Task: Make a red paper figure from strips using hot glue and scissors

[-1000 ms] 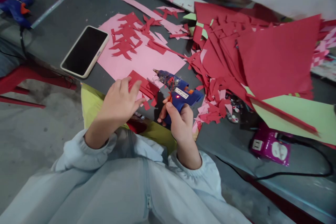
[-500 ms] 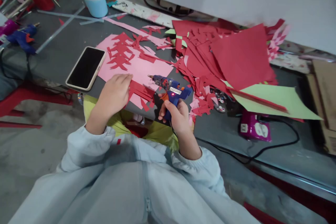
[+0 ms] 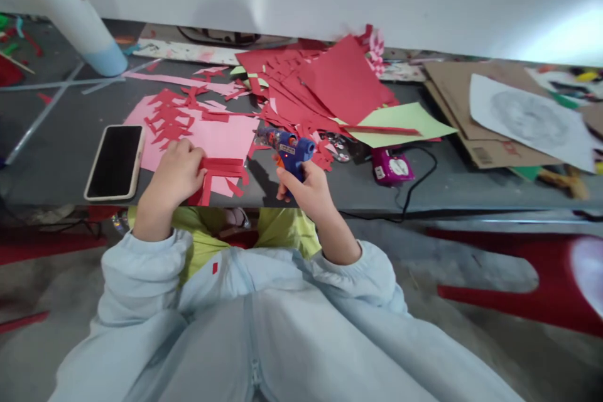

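- A black-screened phone in a pale case [image 3: 115, 162] is parked flat on the dark grey table [image 3: 70, 119].
- The left hand [image 3: 176, 169] is rested, fingers bent, against red paper strips [image 3: 226, 168] on a pink paper sheet [image 3: 226, 137]; can't be told if anything's pinched.
- A blue plastic glue gun [image 3: 288, 149] is gripped by the right hand [image 3: 306, 185], nozzle aimed left.

Plenty slips from sight around the glue gun [image 3: 301, 148].
Its handle vanishes into the right hand [image 3: 308, 187], and its label [image 3: 287, 149] is too small to read from here; just left of it, the left hand [image 3: 179, 166] covers part of the red strips [image 3: 225, 167]. Farther left, the bottle [image 3: 80, 28] is cut off on top; far right, the drawing [image 3: 527, 118] looks blurred, the red stool [image 3: 558, 276] cut short.
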`<state>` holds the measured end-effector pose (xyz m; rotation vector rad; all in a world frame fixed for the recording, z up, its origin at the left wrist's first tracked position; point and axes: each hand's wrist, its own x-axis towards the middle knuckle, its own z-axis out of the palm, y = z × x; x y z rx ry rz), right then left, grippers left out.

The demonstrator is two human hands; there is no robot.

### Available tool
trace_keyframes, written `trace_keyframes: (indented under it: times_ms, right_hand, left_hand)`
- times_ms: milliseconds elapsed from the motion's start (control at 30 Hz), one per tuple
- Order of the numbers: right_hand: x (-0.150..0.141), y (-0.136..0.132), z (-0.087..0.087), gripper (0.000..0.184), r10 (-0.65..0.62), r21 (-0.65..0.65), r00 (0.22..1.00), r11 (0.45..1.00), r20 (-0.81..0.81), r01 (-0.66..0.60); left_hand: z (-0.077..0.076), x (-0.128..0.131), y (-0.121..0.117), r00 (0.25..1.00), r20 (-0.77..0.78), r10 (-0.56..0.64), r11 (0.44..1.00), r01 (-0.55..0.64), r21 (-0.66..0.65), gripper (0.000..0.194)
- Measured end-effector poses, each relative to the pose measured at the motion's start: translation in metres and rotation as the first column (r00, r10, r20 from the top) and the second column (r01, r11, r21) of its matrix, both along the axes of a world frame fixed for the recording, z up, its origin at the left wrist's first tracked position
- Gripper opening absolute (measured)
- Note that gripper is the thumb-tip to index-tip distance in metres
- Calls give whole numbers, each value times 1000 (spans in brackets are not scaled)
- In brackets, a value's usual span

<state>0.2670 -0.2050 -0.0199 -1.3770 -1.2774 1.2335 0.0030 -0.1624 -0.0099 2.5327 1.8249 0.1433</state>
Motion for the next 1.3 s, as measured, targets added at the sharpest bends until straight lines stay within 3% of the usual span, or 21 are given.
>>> trace_keyframes:
  times_ms: [67,133,233,333,400,467,633,800,900,1067,1300]
  right_hand:
    - [15,-7,4,33,-69,55,981,997,184,60]
    - [29,-18,10,27,-136,124,894,988,428,91]
    - [44,-38,22,29,-179,159,564,984,806,85]
    - [48,-58,30,34,-75,53,275,995,959,89]
    - [48,-66,31,30,-7,-14,152,990,988,137]
    - [50,-70,28,26,27,-42,83,982,996,186]
    - [58,-64,15,23,28,-31,15,963,999,268]
    - [60,-53,9,21,54,-65,43,938,998,340]
    - [58,-47,10,23,63,-78,52,925,997,371]
    - [57,-42,11,30,78,-92,58,946,995,309]
    - [63,-37,13,39,48,-61,55,966,997,250]
  left_hand:
    - [6,-3,6,999,17,-43,999,43,-30,28]
    - [15,-5,7,996,71,-54,992,62,-114,26]
    - [31,-5,3,971,236,28,977,23,-211,25]
    - [44,1,-4,892,451,16,973,91,-213,26]
    - [47,7,-8,843,537,25,977,94,-193,26]
    - [48,16,-10,808,588,40,978,90,-191,26]
    - [43,39,-16,717,697,21,960,180,-215,28]
    - [39,49,-25,645,764,-19,921,309,-239,23]
    - [35,51,-28,595,804,5,934,284,-216,24]
    - [26,58,-30,518,853,70,950,226,-215,28]
    - [15,70,-32,343,922,180,946,195,-257,26]
